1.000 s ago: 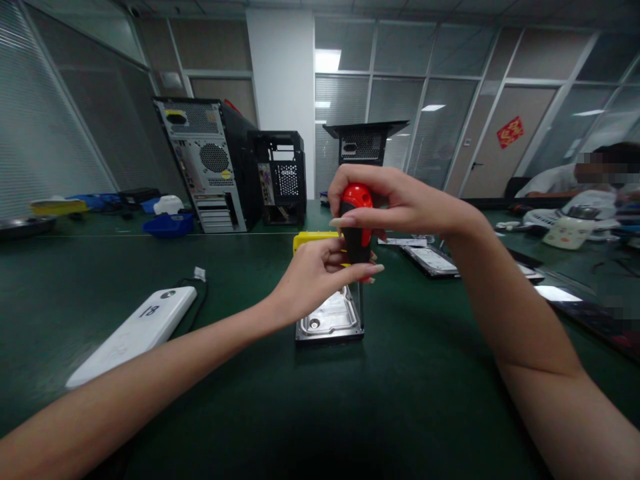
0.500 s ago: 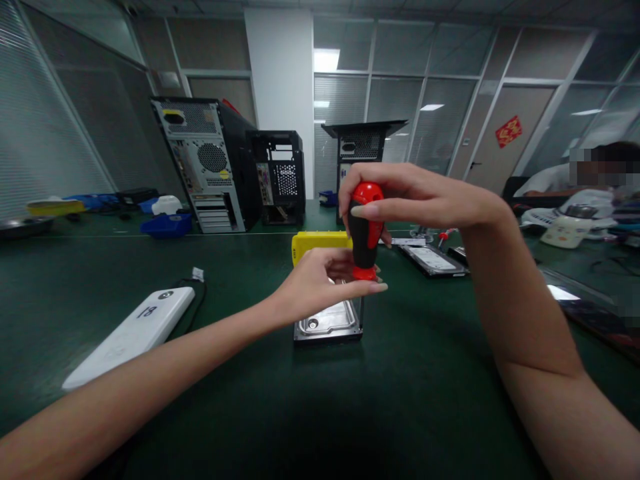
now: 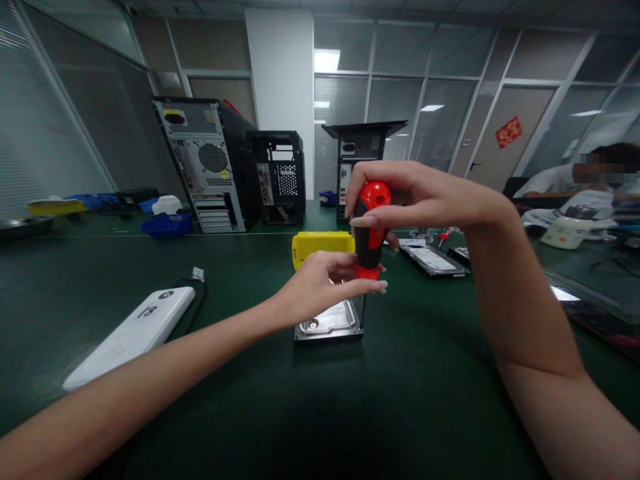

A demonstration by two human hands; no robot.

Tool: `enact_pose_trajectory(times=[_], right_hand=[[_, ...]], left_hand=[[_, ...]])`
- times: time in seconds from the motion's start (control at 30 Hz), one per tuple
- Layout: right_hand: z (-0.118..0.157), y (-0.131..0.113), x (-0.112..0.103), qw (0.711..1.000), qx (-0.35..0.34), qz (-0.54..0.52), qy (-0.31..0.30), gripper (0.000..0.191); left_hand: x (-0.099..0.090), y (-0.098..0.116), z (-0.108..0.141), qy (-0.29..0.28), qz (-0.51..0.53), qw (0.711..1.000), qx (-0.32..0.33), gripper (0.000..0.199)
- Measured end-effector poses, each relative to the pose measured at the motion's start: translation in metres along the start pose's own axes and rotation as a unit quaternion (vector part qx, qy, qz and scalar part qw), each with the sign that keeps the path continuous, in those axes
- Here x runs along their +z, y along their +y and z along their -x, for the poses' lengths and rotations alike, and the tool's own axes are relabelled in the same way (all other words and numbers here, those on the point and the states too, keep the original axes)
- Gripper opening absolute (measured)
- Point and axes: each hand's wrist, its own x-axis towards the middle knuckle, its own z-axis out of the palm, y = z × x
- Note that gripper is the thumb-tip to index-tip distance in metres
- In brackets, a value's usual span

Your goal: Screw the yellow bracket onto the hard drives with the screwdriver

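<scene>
A red and black screwdriver (image 3: 371,230) stands nearly upright above a silver hard drive (image 3: 330,323) on the green table. My right hand (image 3: 410,197) wraps its fingers round the top of the handle. Lower down, my left hand (image 3: 333,280) has its fingers and thumb round the red collar at the handle's base. The thin shaft reaches down to the drive's right edge; its tip is too small to make out. Behind my left hand is a yellow case (image 3: 323,245), partly covered by it.
A white power bank (image 3: 130,337) with a cable lies at left. Computer cases (image 3: 213,160) stand at the back, near a blue tray (image 3: 167,225). More hard drives (image 3: 434,260) lie right, a dark tablet (image 3: 600,313) beyond. A person (image 3: 555,180) is at far right.
The screwdriver's handle has shifted slightly right, together with my right hand on it. My left hand has stayed nearly in place at the collar.
</scene>
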Motion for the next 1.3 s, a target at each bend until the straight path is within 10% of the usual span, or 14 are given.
enact_pose_trajectory(times=[0.8, 1.3], right_hand=[[-0.0046, 0.001, 0.006, 0.999, -0.001, 0.027, 0.033, 0.024], [0.0034, -0.0016, -0.0002, 0.996, 0.059, -0.063, -0.013, 0.029]], left_hand=[[0.0023, -0.0013, -0.0028, 0.111, 0.018, 0.993, 0.026, 0.035], [-0.0022, 0.005, -0.0026, 0.059, 0.002, 0.998, 0.025, 0.028]])
